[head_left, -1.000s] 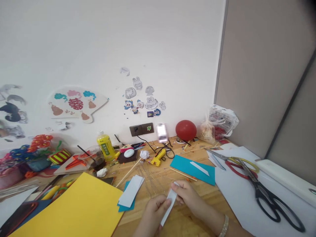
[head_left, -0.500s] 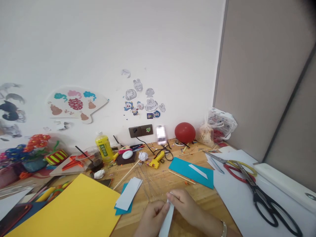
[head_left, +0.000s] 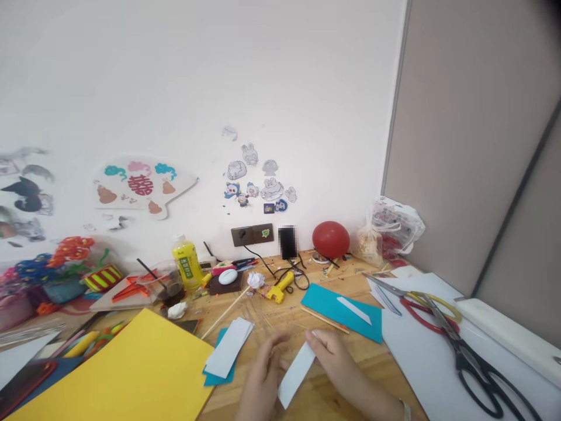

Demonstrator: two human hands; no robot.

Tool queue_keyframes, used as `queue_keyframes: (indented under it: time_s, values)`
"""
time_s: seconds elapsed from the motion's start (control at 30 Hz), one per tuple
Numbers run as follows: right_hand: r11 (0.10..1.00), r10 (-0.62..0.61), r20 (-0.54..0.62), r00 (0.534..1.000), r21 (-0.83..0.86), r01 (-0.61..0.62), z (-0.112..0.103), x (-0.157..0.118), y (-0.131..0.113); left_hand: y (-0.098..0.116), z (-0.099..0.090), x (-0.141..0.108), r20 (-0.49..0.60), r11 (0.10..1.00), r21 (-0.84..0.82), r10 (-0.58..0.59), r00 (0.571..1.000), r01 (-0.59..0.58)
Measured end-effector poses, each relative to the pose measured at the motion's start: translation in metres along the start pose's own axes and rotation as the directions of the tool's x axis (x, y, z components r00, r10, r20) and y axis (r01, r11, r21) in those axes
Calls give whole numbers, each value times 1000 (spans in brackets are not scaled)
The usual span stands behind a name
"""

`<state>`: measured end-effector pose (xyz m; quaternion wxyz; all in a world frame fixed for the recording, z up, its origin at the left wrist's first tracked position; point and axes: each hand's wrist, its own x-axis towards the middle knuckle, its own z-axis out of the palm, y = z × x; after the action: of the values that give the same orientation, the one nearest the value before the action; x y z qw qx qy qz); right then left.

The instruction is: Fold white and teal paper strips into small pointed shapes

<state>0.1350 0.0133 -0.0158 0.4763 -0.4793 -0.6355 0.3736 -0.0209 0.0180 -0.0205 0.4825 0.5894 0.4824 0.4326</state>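
A white paper strip (head_left: 297,375) slants between my hands above the wooden table. My right hand (head_left: 337,356) pinches its upper end between thumb and fingers. Close beside the strip's left edge is my left hand (head_left: 263,371), its fingers curved and apart; some fingertips are hidden behind the paper, so contact is unclear. To the left, white paper strips (head_left: 230,348) lie on a blue paper piece (head_left: 219,381). A larger blue sheet (head_left: 319,299) lies beyond my right hand, with a narrow white strip (head_left: 354,310) on it.
Yellow paper (head_left: 131,368) covers the left front. At right, black-handled scissors (head_left: 464,356) and red-and-yellow-handled scissors (head_left: 458,313) lie on white sheets (head_left: 412,362). Behind are a yellow glue gun (head_left: 280,287), a wooden stick (head_left: 225,311), a red balloon (head_left: 331,238) and a drink bottle (head_left: 187,262).
My left hand has loosened its pinch on the strip and its fingers have spread. The strip now shows its broad face, with my right hand still on the upper end. The view has shifted slightly.
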Motion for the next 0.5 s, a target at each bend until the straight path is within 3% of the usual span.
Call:
queue_keyframes:
  time_s: [0.07, 0.13, 0.23, 0.37, 0.5]
  values:
    - [1000, 1, 6, 1000, -23, -1, 1, 1, 1, -2, 2, 0, 43, 1000, -16, 12, 999, -11]
    - [998, -8, 6, 1000, -59, 8, 1, 1, 3, -3, 4, -1, 154, 998, 56, 3, 988, -11]
    - [996, -26, 21, 999, -81, 27, 2, 0, 6, -4, 5, -1, 315, 979, 199, -93, 944, 30]
    - [1000, -18, -27, 999, -17, 18, 2, -3, 8, -3, 6, -2, 226, 954, 300, -46, 973, -24]
    - [983, -85, -67, 994, -170, 72, -1, 0, 8, -4, 7, -1, 229, 963, 270, -53, 972, -12]
